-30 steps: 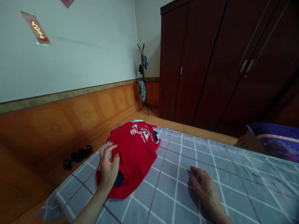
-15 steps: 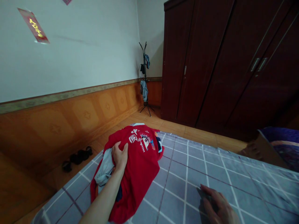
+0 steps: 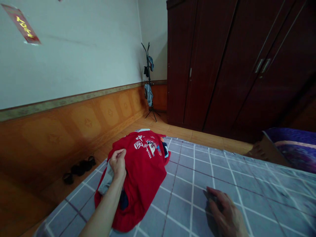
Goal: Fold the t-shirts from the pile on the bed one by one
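A red T-shirt (image 3: 142, 177) with white print lies bunched on a grey checked bedsheet (image 3: 237, 184). My left hand (image 3: 118, 163) is shut on the shirt's left edge and holds it up a little. Beneath that edge, a pale grey cloth (image 3: 106, 182) shows by my wrist, and a dark navy cloth (image 3: 124, 200) shows lower down. My right hand (image 3: 223, 210) rests on the sheet, away from the shirt. Its fingers lie over a small dark patch (image 3: 212, 199), and the dim light hides whether that is an object or shadow.
Black sandals (image 3: 77, 170) lie on the wooden floor left of the sheet. A coat stand (image 3: 149, 82) with hanging clothes stands in the corner. A dark wooden wardrobe (image 3: 217, 65) fills the right. Purple bedding (image 3: 291, 144) and a cardboard flap (image 3: 264, 149) sit beyond the sheet.
My left hand has moved onto the shirt's left edge and lifted it, uncovering the pale grey cloth. My right hand has shifted slightly toward me on the sheet.
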`<action>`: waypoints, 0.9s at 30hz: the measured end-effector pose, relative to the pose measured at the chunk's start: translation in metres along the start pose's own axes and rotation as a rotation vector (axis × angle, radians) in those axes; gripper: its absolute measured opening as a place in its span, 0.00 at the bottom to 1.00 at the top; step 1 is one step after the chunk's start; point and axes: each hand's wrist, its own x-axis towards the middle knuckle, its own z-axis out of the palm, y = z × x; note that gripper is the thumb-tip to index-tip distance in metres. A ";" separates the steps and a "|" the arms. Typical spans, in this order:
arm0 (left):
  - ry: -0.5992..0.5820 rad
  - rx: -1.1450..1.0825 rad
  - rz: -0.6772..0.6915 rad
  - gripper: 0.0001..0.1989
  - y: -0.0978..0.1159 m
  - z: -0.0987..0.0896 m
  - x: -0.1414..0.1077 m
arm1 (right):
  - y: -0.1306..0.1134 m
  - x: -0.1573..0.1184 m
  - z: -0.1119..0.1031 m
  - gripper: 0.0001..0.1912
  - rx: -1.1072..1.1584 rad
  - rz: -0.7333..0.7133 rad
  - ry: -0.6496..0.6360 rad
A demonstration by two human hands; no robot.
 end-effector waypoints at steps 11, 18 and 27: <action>-0.388 0.478 -0.054 0.15 0.008 0.020 0.109 | -0.005 0.001 -0.003 0.20 -0.003 -0.036 -0.026; -0.592 0.637 -0.038 0.15 0.010 0.028 0.109 | 0.000 0.000 0.003 0.20 -0.015 -0.031 -0.018; -0.534 0.686 -0.012 0.15 0.020 0.028 0.109 | -0.004 -0.001 0.001 0.19 0.023 -0.019 0.000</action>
